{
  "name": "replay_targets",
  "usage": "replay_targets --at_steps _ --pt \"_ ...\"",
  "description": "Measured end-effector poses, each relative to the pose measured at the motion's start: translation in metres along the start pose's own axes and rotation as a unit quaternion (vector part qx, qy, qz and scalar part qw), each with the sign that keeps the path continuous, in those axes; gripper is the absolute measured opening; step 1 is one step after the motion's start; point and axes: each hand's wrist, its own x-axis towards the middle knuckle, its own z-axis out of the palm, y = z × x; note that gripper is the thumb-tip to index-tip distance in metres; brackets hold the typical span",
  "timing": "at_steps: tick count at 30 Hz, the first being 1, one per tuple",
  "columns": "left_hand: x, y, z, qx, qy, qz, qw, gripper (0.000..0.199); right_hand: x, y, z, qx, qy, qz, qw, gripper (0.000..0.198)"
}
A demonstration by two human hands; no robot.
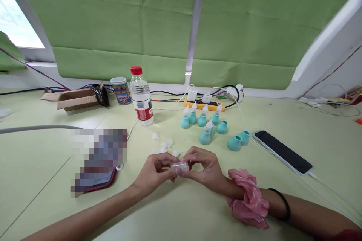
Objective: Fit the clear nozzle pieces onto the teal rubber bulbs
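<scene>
Between my two hands is a small clear plastic cylinder (180, 166), lying sideways above the table. My left hand (155, 171) pinches its left end, and the fingers of my right hand (204, 167) close on its right end. Just beyond my fingers lie several loose translucent white nozzle tips (167, 143). Farther right stand several teal rubber bulbs; one nearby bulb (205, 137) carries a clear tip. An open-topped teal bulb (234, 143) stands to its right, touching another.
A water bottle (143, 101) with a red cap and a printed can (121, 91) stand at the back left, near an open cardboard box (77, 99). Behind the bulbs lies a yellow power strip (205, 105). A phone (283, 151) with a cable lies right; another phone (102, 186) rests left, partly pixelated.
</scene>
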Motion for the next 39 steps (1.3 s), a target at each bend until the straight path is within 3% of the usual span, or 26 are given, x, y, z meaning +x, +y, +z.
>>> replay_targets --at_steps 8,12,14,16,20,22,24,27,32,36,39 --pt "-0.005 -0.004 0.005 -0.046 0.0 0.017 0.999 0.021 0.001 -0.003 -0.002 -0.083 -0.076 -0.065 0.992 0.016" --pt "-0.002 0.0 0.001 -0.077 0.027 -0.021 0.996 0.024 0.019 -0.03 -0.032 -0.209 -0.137 -0.105 0.962 0.035" --pt "0.0 0.002 -0.002 -0.106 0.042 -0.039 0.993 0.024 0.026 -0.05 -0.059 -0.321 -0.16 -0.092 0.929 0.034" --pt "0.001 0.001 -0.004 -0.142 0.038 -0.054 0.988 0.021 0.03 -0.067 -0.09 -0.445 -0.164 -0.026 0.88 0.027" --pt "0.0 0.0 -0.006 -0.191 -0.007 -0.06 0.98 0.018 0.031 -0.07 -0.138 -0.646 -0.129 0.138 0.739 0.035" --pt "0.0 0.002 -0.006 -0.177 -0.017 -0.061 0.982 0.019 0.034 -0.059 -0.15 -0.657 -0.147 0.203 0.711 0.037" --pt "-0.001 0.006 -0.006 -0.149 -0.024 -0.066 0.986 0.024 0.039 -0.045 -0.156 -0.633 -0.189 0.266 0.702 0.034" --pt "0.0 0.01 -0.005 -0.113 -0.037 -0.069 0.99 0.044 0.045 -0.031 -0.159 -0.588 -0.228 0.309 0.712 0.026" --pt "0.003 0.004 -0.007 -0.064 -0.021 -0.04 0.997 0.028 0.041 -0.047 -0.15 -0.561 -0.294 0.229 0.739 0.014" --pt "0.004 0.004 -0.008 -0.076 0.02 -0.024 0.997 0.03 0.037 -0.064 -0.11 -0.385 -0.354 0.105 0.845 0.026" --pt "0.003 0.009 -0.007 -0.09 0.047 -0.055 0.993 0.045 0.035 -0.058 -0.073 -0.136 -0.423 0.07 0.893 0.03"
